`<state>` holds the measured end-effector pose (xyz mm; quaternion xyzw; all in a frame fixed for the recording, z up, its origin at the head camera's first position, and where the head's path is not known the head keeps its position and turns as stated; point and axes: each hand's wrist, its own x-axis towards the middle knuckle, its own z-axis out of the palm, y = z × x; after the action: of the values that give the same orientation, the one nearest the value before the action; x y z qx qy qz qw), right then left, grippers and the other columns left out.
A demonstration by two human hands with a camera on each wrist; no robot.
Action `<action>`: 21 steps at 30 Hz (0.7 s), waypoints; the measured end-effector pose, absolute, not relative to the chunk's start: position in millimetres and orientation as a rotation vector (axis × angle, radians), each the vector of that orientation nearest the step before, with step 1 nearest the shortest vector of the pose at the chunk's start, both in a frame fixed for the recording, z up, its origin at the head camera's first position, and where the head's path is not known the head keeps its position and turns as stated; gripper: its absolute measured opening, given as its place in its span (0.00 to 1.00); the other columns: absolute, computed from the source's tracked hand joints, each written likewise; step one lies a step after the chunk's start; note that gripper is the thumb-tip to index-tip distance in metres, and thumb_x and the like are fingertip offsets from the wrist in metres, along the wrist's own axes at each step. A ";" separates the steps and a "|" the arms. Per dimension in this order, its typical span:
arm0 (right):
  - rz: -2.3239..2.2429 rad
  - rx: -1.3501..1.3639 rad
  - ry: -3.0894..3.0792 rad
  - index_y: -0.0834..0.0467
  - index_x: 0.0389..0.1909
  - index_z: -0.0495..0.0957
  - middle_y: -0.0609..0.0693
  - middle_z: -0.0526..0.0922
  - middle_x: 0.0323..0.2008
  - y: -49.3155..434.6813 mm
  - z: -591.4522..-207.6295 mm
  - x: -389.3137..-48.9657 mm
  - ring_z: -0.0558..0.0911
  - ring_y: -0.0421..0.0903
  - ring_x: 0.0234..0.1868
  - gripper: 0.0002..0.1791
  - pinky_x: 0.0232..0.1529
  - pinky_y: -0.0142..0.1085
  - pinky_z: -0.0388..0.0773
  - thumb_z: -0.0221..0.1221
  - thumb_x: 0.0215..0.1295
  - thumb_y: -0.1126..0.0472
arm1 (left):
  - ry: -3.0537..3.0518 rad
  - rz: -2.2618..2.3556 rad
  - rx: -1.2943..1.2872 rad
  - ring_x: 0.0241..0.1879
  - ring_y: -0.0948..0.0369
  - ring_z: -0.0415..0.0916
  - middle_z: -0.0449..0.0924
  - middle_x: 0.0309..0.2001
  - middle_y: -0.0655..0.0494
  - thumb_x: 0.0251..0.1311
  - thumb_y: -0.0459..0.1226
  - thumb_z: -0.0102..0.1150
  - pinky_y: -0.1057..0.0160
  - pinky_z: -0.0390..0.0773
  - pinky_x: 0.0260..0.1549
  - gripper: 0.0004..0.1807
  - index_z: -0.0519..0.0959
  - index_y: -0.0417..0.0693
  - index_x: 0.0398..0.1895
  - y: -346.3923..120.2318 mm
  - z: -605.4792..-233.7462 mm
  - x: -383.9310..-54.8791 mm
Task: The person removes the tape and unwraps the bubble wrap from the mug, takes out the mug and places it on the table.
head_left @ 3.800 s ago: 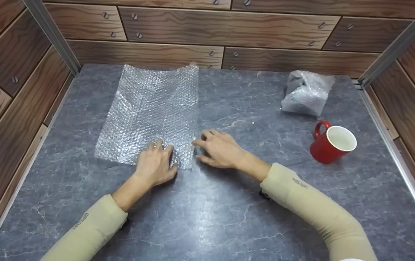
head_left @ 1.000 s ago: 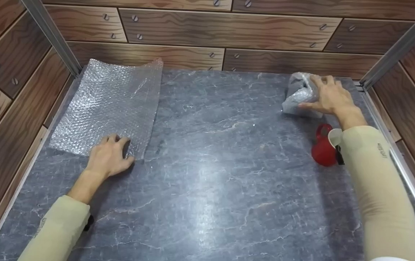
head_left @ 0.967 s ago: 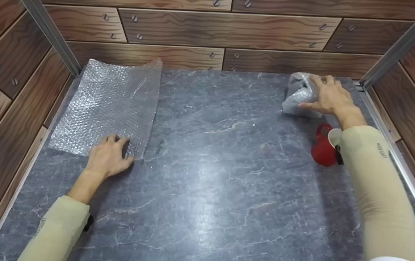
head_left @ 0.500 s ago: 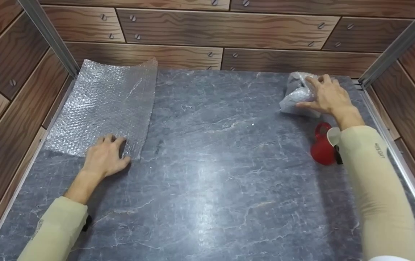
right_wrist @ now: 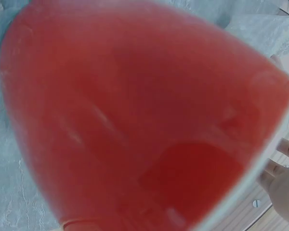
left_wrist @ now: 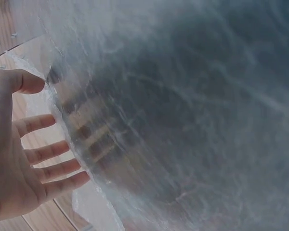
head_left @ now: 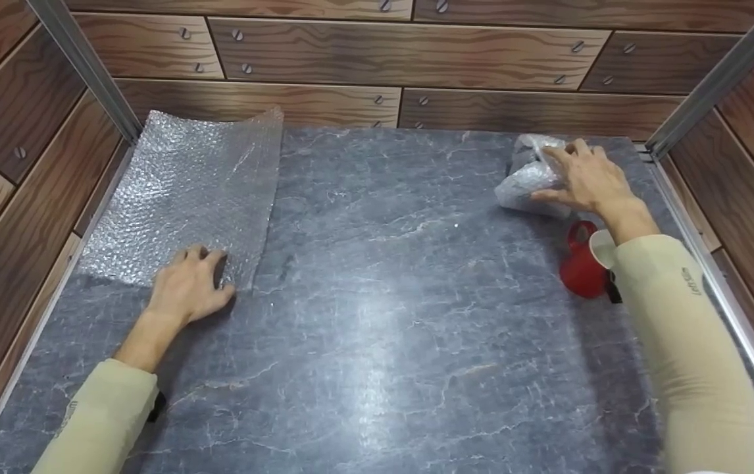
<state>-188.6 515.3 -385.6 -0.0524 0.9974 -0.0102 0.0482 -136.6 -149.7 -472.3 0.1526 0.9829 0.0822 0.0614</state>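
My left hand (head_left: 186, 283) rests on the near edge of a flat sheet of clear bubble wrap (head_left: 199, 184) at the left of the table, fingers spread. In the left wrist view the fingertips (left_wrist: 65, 184) meet the sheet's edge. At the far right my right hand (head_left: 591, 178) grips a bubble-wrapped bundle (head_left: 529, 187), thumb on its near side and fingers over its top. What the wrap contains is hidden. A red mug (head_left: 582, 271) with a white inside stands below the right wrist, partly covered by the sleeve; it fills most of the right wrist view.
The grey marbled table (head_left: 364, 316) stretches between the two hands. Wood-patterned panels (head_left: 410, 56) close off the back and both sides, with metal posts (head_left: 84, 66) at the corners.
The bubble wrap sheet has slid left with the left hand. My right hand has gone from the sheet's edge to the wrapped bundle, which has lately shifted slightly left.
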 end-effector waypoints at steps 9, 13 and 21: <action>0.009 -0.220 3.064 0.50 0.82 0.58 0.72 0.64 0.70 508.5 -388.0 -180.9 0.69 0.79 0.64 0.48 0.50 0.74 0.79 0.64 0.69 0.34 | 2.987 0.219 0.540 0.65 0.23 0.69 0.66 0.71 0.20 0.66 0.50 0.59 0.24 0.80 0.51 0.38 0.69 0.42 0.75 -153.6 -474.5 -136.0; 0.013 -0.243 3.071 0.50 0.82 0.59 0.72 0.64 0.70 505.4 -388.9 -177.3 0.68 0.79 0.65 0.47 0.50 0.75 0.79 0.63 0.69 0.35 | 2.982 0.224 0.532 0.66 0.24 0.69 0.65 0.71 0.20 0.66 0.50 0.58 0.24 0.80 0.51 0.37 0.69 0.43 0.76 -154.2 -475.2 -136.0; 0.006 -0.295 3.070 0.48 0.82 0.59 0.70 0.65 0.70 497.4 -389.6 -169.2 0.67 0.76 0.68 0.44 0.50 0.73 0.81 0.62 0.71 0.36 | 2.976 0.218 0.521 0.66 0.24 0.69 0.66 0.70 0.21 0.66 0.50 0.58 0.24 0.80 0.52 0.37 0.69 0.44 0.76 -153.9 -475.1 -137.7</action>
<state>-169.2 497.4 -389.6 -0.0957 0.9950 0.0021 0.0286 -137.7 -153.9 -475.1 0.1716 0.9809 0.0717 0.0565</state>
